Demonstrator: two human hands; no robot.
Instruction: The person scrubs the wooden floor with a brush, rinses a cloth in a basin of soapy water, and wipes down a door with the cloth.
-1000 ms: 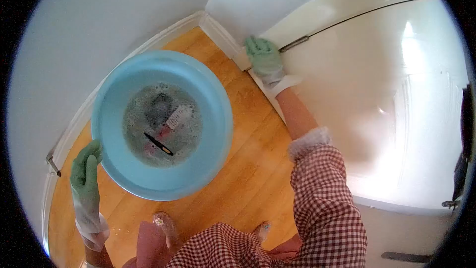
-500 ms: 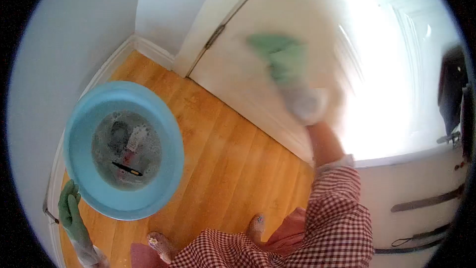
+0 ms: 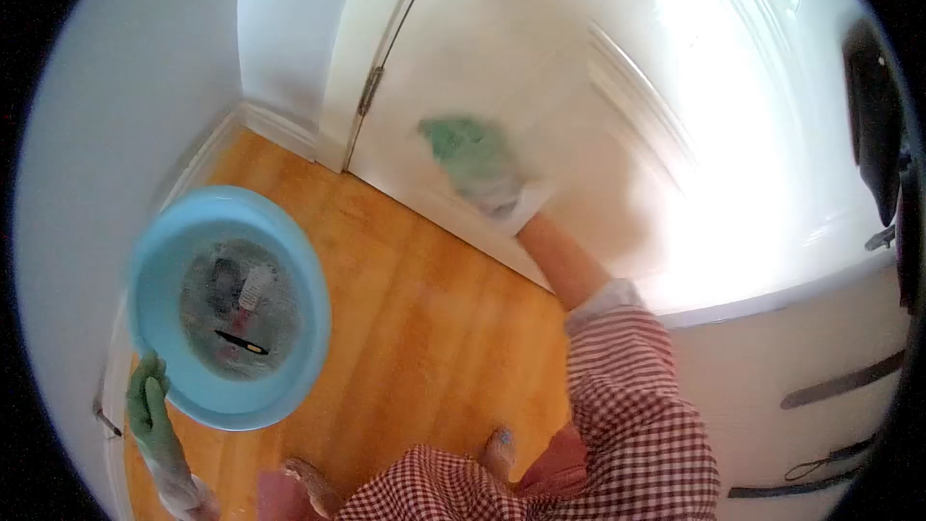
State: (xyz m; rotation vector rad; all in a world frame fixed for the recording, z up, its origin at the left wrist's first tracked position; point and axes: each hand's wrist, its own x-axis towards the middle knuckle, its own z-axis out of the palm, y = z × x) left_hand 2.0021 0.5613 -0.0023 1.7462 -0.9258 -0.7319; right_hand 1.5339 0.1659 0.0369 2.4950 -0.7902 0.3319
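My right hand (image 3: 473, 156), in a green and white glove, is held against or just over the lower part of the white door (image 3: 559, 135); motion blurs its fingers, and whether a cloth is under them cannot be made out. In the same kind of glove, my left hand (image 3: 152, 410) is at the near left rim of the light blue basin (image 3: 307, 338), fingers extended. Sudsy water (image 3: 203, 314) fills the bottom of the basin. A black-handled tool (image 3: 241, 342), a whitish brush-like item (image 3: 255, 287) and a dark item (image 3: 226, 286) lie in it.
The basin stands on the wooden floor (image 3: 415, 328) beside the left wall and its white baseboard (image 3: 280, 128). A metal door stop (image 3: 108, 420) sticks out at the lower left. Dark items hang at the right edge (image 3: 871, 125). My feet are at the bottom.
The view has turned toward the door, so the basin appears further left. My right hand has gone from the hinge-side bottom corner onto the door's face. My left hand remains by the basin rim.
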